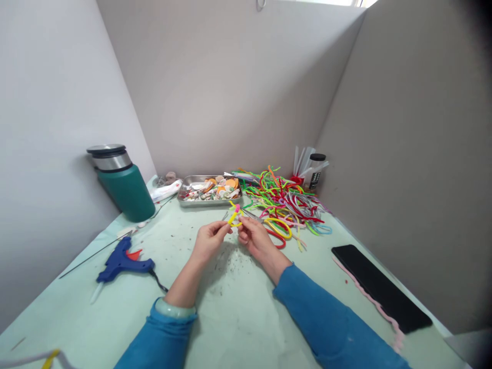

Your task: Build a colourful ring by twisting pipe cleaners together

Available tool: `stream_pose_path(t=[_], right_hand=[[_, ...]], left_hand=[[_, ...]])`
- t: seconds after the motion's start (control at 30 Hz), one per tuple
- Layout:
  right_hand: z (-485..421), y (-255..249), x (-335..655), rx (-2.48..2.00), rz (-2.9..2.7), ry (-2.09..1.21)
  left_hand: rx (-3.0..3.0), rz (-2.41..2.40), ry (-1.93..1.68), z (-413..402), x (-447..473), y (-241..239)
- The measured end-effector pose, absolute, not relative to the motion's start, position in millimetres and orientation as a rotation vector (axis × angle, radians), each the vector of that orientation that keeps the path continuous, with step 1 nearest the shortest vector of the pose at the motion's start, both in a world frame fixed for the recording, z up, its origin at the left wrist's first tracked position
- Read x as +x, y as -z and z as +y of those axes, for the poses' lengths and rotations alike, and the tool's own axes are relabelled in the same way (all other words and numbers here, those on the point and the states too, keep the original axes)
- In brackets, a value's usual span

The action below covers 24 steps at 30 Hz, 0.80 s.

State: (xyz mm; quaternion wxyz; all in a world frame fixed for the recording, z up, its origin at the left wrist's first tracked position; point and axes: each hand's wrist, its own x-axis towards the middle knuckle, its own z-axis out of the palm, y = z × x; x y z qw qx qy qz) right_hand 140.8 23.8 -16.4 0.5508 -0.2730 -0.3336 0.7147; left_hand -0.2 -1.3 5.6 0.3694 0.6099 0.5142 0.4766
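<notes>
Between my two hands is a yellow pipe cleaner (232,217) bent into a small loop, with a pink bit at its top. My left hand (211,237) pinches its left side between thumb and fingertips. From the other side, my right hand (253,234) closes its fingers on the right part of the loop. Just beyond my right hand lies a pair of scissors (283,229) with yellow and red handles, its blades partly hidden by that hand. Dark specks are scattered on the pale green table cover (234,318) beneath my hands.
A blue glue gun (125,260) lies at left, before a green bottle (126,189). At the back are a metal tray (209,203) of small pieces and a heap of colourful pipe cleaners (284,197). A black flat object (380,287) lies at right. Grey walls (238,92) enclose the table.
</notes>
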Motion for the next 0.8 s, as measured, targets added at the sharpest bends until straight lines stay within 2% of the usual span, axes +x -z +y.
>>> stream_pose_path(t=[0.23,0.33,0.57,0.8], right_hand=[[29,16,145,-0.551,-0.706,-1.665],[29,17,145,-0.545,-0.709,-1.687],[21,16,143,-0.539,-0.814,-1.774],[13,8,140,-0.616,-0.96,-1.574]], left_hand=[[1.666,1.193,-1.071,-3,2,-3],[1.665,1.211,-1.12,-3,2,-3],[1.681,1.435,-1.303,1,-5,2],[1.902,1.66,-1.264,-5,-3,-1]])
